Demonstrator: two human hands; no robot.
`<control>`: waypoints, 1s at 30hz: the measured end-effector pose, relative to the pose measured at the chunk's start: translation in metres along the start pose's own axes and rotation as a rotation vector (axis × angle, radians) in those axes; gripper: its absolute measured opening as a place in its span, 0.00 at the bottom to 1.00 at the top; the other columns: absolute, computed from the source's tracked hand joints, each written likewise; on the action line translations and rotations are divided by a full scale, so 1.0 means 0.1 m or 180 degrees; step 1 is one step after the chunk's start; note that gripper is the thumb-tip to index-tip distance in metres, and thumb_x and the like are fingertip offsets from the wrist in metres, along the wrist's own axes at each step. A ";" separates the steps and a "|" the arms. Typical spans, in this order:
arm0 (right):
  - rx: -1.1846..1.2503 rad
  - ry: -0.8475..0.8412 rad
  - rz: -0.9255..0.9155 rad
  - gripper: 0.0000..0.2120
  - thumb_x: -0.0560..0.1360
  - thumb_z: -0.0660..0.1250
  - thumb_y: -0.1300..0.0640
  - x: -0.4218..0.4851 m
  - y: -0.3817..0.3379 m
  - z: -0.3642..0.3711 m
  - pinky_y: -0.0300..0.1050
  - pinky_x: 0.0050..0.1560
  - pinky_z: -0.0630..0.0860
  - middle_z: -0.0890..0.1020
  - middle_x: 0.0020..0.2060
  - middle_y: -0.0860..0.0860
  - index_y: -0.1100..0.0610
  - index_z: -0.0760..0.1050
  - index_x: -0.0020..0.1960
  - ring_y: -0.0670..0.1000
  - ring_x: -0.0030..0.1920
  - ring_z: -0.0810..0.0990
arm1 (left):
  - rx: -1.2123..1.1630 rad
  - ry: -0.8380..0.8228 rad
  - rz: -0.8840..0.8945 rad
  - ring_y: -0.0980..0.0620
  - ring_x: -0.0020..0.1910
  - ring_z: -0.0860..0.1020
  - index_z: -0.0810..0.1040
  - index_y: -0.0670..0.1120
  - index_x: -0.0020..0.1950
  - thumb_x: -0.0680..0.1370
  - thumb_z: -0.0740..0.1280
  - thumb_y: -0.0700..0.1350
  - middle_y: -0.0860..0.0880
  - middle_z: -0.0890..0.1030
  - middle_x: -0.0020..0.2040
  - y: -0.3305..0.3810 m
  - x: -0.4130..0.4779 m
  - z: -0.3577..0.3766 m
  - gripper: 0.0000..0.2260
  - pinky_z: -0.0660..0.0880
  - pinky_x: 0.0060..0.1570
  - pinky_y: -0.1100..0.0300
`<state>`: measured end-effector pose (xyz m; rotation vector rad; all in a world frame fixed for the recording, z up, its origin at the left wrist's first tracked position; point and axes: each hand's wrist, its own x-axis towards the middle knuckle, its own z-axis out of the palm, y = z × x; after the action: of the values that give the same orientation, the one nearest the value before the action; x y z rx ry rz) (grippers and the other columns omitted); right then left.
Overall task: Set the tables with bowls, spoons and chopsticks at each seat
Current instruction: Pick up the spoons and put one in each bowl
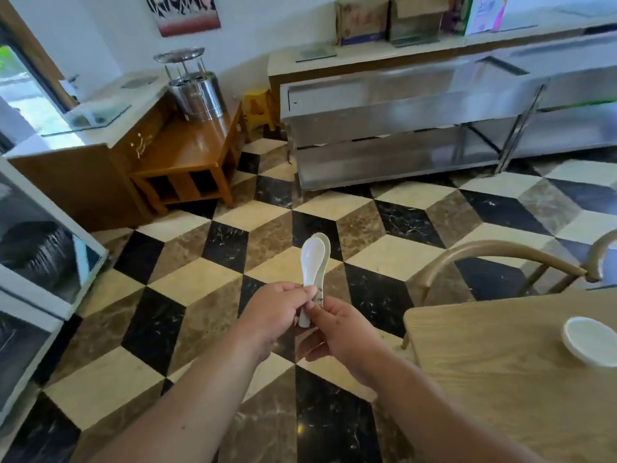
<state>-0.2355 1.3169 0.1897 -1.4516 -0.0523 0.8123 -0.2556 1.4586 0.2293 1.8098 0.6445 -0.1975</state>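
Two white ceramic spoons stand upright, one nested behind the other, over the chequered floor in the middle of the view. My left hand pinches their handles from the left. My right hand pinches the same handles from the right, thumb on the front. The spoon bowls point up and away from me. A white bowl sits on the light wooden table at the lower right.
A curved-back chair stands at the table's far side. A steel counter runs along the back wall. A steel pot rests on a low wooden stand at the back left. A glass-fronted cabinet stands at the left edge.
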 end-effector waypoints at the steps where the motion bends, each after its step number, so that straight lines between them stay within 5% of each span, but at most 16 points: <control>1: 0.0038 0.0053 0.0006 0.16 0.85 0.63 0.47 0.13 -0.09 0.01 0.48 0.42 0.84 0.87 0.50 0.63 0.58 0.81 0.57 0.55 0.40 0.86 | 0.0037 -0.0038 -0.0004 0.44 0.48 0.87 0.88 0.48 0.40 0.81 0.72 0.52 0.44 0.89 0.43 0.08 0.16 -0.06 0.13 0.83 0.58 0.42; 5: -0.0054 0.0319 -0.0001 0.16 0.85 0.64 0.47 0.63 -0.42 -0.01 0.46 0.43 0.85 0.88 0.50 0.59 0.58 0.83 0.58 0.52 0.40 0.87 | 0.0143 -0.0293 0.0091 0.42 0.51 0.86 0.89 0.48 0.44 0.81 0.72 0.54 0.46 0.89 0.43 0.40 0.83 -0.24 0.13 0.82 0.60 0.42; 10: 0.0236 0.1026 -0.0216 0.11 0.85 0.67 0.51 1.26 -0.88 -0.14 0.54 0.50 0.86 0.89 0.45 0.53 0.56 0.85 0.57 0.54 0.42 0.88 | 0.0276 -0.0873 0.0487 0.48 0.42 0.82 0.90 0.49 0.43 0.80 0.73 0.53 0.50 0.87 0.39 0.86 1.77 -0.37 0.11 0.76 0.46 0.52; 15: 0.0558 0.1729 -0.0452 0.10 0.85 0.67 0.56 1.54 -1.30 -0.26 0.55 0.54 0.85 0.89 0.51 0.60 0.60 0.84 0.59 0.54 0.43 0.86 | 0.0626 -0.1582 0.0771 0.51 0.41 0.81 0.90 0.48 0.43 0.80 0.74 0.52 0.54 0.86 0.34 1.44 2.41 -0.26 0.11 0.76 0.49 0.53; 18: 0.0654 0.2157 -0.0479 0.08 0.84 0.68 0.55 1.64 -1.43 -0.49 0.52 0.54 0.87 0.90 0.47 0.55 0.56 0.85 0.58 0.53 0.44 0.89 | 0.0778 -0.1991 0.0940 0.51 0.46 0.84 0.90 0.50 0.45 0.82 0.72 0.52 0.54 0.89 0.38 1.77 2.64 0.00 0.10 0.79 0.51 0.53; 23: 0.0884 0.2686 -0.0505 0.08 0.83 0.70 0.52 1.92 -1.48 -1.10 0.56 0.55 0.87 0.90 0.48 0.49 0.52 0.84 0.58 0.53 0.48 0.90 | 0.0942 -0.2438 0.1190 0.59 0.36 0.84 0.86 0.52 0.45 0.84 0.70 0.49 0.56 0.88 0.36 2.13 3.03 0.63 0.10 0.77 0.36 0.65; 30: 0.1366 0.2975 -0.0665 0.09 0.83 0.69 0.52 2.59 -1.54 -2.48 0.57 0.56 0.86 0.90 0.49 0.51 0.54 0.84 0.60 0.59 0.50 0.89 | 0.1484 -0.2786 0.1283 0.51 0.43 0.81 0.85 0.51 0.47 0.84 0.69 0.48 0.42 0.87 0.48 2.79 3.94 1.93 0.08 0.77 0.37 0.63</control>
<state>0.1495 1.2538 0.1722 -1.2599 0.6310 -0.0822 0.2533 1.3533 0.2217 1.9962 -0.4154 -0.8546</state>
